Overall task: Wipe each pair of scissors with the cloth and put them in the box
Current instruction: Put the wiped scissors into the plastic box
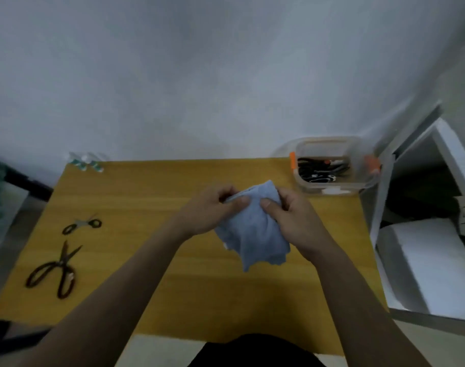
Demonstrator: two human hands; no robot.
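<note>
Both hands' grip pinching blue cloth [252, 234], left hand [212, 210], right hand [292, 215], two scissors [55, 268] on table [173, 287]

Both forearms extended forward, left hand [215, 207] and right hand [292, 210] pinching, thumbs uppermost

Both hands are holding the blue cloth [255, 234] above the table [173, 287]. Left hand [210, 210] is pinching the cloth's upper edge, thumb on top; right hand [292, 215] is gripping the bunched fabric beside it, thumb pressing in. Rest of the cloth is hanging below the grip. Far left of the grip, large scissors [57, 268] and small scissors [82, 225] are lying on the table. Beyond the grip to the right, a clear box [329, 188] is holding dark scissors.
</note>
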